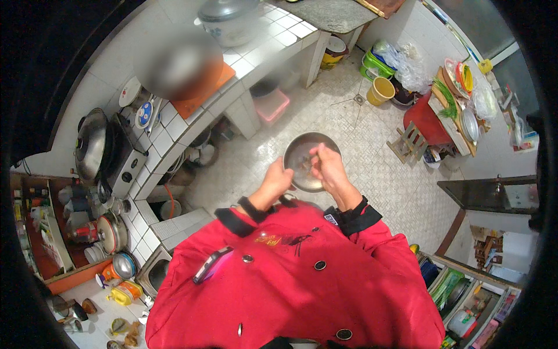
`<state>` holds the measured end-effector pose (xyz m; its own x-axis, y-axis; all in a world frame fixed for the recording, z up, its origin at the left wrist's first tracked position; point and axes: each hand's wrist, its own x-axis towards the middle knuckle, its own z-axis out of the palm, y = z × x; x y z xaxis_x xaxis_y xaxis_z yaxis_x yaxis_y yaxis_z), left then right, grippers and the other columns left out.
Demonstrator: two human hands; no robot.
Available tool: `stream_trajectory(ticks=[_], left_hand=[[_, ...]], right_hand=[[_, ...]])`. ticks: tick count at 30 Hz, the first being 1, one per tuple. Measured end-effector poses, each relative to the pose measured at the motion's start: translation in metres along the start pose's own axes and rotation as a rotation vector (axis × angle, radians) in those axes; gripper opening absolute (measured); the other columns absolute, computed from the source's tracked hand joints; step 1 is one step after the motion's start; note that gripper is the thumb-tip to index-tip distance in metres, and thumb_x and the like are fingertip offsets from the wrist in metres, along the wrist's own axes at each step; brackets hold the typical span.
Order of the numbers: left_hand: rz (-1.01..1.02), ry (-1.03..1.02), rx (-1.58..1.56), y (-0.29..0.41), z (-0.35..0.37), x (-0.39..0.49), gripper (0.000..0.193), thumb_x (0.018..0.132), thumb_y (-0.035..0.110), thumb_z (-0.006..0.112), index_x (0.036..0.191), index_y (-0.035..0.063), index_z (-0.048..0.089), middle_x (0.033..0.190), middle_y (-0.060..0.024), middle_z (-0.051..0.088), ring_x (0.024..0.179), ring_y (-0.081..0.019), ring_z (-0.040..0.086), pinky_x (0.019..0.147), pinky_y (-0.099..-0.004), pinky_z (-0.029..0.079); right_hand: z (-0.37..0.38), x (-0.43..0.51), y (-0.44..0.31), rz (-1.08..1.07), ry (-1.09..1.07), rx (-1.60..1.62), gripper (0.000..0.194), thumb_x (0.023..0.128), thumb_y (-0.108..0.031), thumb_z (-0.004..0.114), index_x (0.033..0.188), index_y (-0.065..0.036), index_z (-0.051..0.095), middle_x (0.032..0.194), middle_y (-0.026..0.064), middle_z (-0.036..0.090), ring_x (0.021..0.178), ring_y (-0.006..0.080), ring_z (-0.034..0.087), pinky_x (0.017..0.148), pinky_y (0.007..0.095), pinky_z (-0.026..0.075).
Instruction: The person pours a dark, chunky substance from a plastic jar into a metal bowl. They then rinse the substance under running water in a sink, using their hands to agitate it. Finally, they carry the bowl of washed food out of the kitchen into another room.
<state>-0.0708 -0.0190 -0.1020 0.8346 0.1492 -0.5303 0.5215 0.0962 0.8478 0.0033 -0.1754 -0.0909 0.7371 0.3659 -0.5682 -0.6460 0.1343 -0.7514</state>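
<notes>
A round metal bowl is held in front of my body, above the tiled floor. My left hand grips its left rim, thumb at the edge. Over the bowl's right side is my right hand, its fingers curled in toward the palm. Whether something small is between those fingers is too blurred to tell. A few small brownish pieces show at the middle of the bowl, partly covered by my right fingers.
To the left runs a white-tiled counter with a gas stove, a lidded wok and an orange board. A yellow bucket and a small wooden stool stand on the floor to the right.
</notes>
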Motion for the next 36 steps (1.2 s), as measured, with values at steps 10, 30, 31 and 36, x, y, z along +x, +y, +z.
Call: stream_trajectory(ticks=[10, 30, 31, 36], left_hand=[[-0.011, 0.015, -0.014, 0.005, -0.001, -0.004, 0.036, 0.085, 0.001, 0.045, 0.121, -0.0068, 0.046, 0.097, -0.0195, 0.061, 0.072, -0.0257, 0.065, 0.05, -0.0339, 0.056], [-0.005, 0.011, -0.002, 0.003, -0.002, -0.002, 0.037, 0.087, 0.001, 0.045, 0.123, -0.0073, 0.044, 0.102, -0.0211, 0.06, 0.074, -0.0274, 0.066, 0.055, -0.0346, 0.058], [-0.008, 0.003, -0.008, 0.004, -0.002, -0.002, 0.037, 0.086, 0.001, 0.045, 0.123, -0.0074, 0.044, 0.101, -0.0211, 0.06, 0.075, -0.0275, 0.066, 0.055, -0.0347, 0.058], [-0.007, 0.013, 0.005, 0.004, -0.002, -0.002, 0.037, 0.085, 0.001, 0.045, 0.121, -0.0081, 0.045, 0.1, -0.0212, 0.06, 0.077, -0.0276, 0.066, 0.054, -0.0352, 0.058]], right_hand=[[0.006, 0.0, -0.002, -0.01, -0.08, 0.213, 0.03, 0.097, -0.012, 0.037, 0.111, 0.008, 0.053, 0.095, 0.0168, 0.062, 0.073, 0.0214, 0.062, 0.068, 0.0295, 0.055], [0.002, -0.01, -0.016, -0.514, 0.197, -0.941, 0.014, 0.088, -0.011, 0.059, 0.097, -0.001, 0.062, 0.078, 0.0186, 0.066, 0.063, 0.0272, 0.066, 0.06, 0.0362, 0.051], [0.001, -0.009, -0.018, -0.549, 0.197, -0.968, 0.014, 0.087, -0.01, 0.059, 0.097, -0.001, 0.063, 0.081, 0.0191, 0.066, 0.068, 0.0296, 0.066, 0.063, 0.038, 0.052], [-0.008, 0.004, -0.02, -0.702, 0.087, -1.181, 0.025, 0.081, -0.011, 0.063, 0.105, -0.002, 0.062, 0.097, 0.019, 0.065, 0.094, 0.0346, 0.062, 0.08, 0.0423, 0.049]])
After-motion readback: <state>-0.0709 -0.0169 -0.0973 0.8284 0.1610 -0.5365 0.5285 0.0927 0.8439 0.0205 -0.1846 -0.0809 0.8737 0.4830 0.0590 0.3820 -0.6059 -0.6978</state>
